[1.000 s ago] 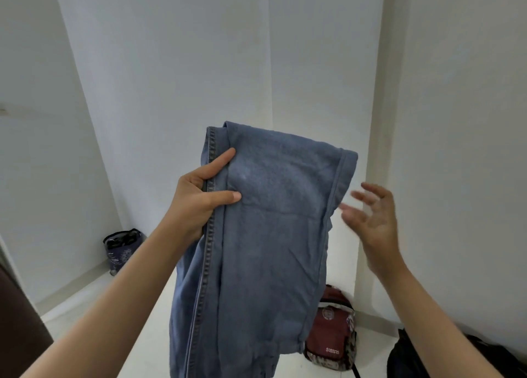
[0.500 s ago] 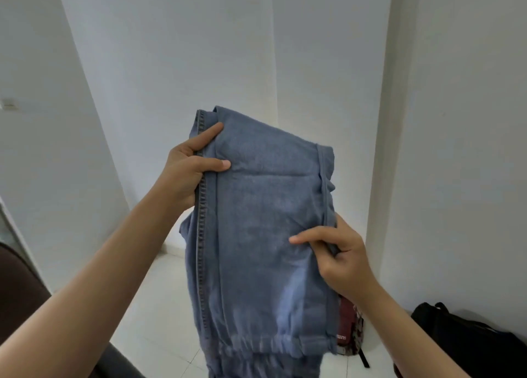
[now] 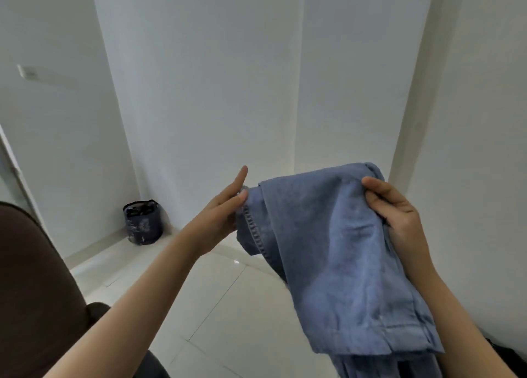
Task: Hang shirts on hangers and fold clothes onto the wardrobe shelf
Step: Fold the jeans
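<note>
A pair of blue denim trousers [image 3: 336, 258], folded over on itself, hangs in the air in front of me, right of centre. My right hand [image 3: 396, 215] grips its upper right edge, fingers curled over the cloth. My left hand [image 3: 225, 212] is at the left seam near the top, fingers held straight and touching the fabric's edge. The trousers' lower end runs out of the frame at the bottom. No hanger, shirt or wardrobe shelf is in view.
White walls meet in a corner ahead, above a pale tiled floor [image 3: 222, 306]. A dark blue bag [image 3: 142, 222] stands against the wall at the left. A dark brown piece of furniture [image 3: 31, 292] fills the lower left. Something black [image 3: 502, 355] shows at the lower right edge.
The trousers have dropped lower and shifted right. My left hand has let go of its pinch on the seam and now has straight fingers. My right hand has moved up to the top right edge.
</note>
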{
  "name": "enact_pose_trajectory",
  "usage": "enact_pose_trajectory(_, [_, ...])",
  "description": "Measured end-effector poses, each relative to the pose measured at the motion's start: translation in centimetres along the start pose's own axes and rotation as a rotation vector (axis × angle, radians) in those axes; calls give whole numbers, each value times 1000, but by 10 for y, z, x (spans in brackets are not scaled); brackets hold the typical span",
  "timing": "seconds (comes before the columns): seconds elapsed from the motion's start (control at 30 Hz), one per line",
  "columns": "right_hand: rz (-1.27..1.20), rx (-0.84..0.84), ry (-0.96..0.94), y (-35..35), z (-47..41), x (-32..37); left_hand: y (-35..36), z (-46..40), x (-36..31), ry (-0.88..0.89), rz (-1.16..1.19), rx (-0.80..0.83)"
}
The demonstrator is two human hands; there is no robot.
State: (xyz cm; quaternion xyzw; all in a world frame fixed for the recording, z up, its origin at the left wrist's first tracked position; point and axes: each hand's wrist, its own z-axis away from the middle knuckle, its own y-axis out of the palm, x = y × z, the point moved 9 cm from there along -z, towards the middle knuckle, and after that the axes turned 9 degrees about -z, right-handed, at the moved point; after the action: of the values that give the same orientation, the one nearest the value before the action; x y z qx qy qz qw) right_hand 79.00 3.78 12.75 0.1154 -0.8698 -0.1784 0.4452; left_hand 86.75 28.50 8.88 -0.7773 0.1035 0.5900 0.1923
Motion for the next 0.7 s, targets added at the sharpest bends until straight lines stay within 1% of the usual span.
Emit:
enact_pose_trajectory(0.03, [-7,2,18,0,-1,1,8,5,13,-11,7,38])
enact_pose_trajectory(0.1, [19,15,61,-5,-3,-3,21,13,41,-54,23,53])
enact_pose_trajectory(0.17, [-9,-33,74,-9,-5,-5,33,20,69,-103,12,23])
enact_pose_trajectory(0.3, [-28,-123,159,-19,-2,-12,51,34,105,-124,31,-74])
enact_pose_trajectory(0.43, [-111,-168,249,-20,2,-20,82,40,143,-207,74,-17])
enact_pose_trajectory(0.53, [-176,-150,304,-19,5,-28,103,38,152,-235,137,23])
enact_pose_trajectory(0.63, [-171,-156,329,-25,6,-34,114,36,155,-246,216,18])
enact_pose_trajectory(0.7, [-159,-182,321,-32,6,-35,119,39,156,-252,322,-4])
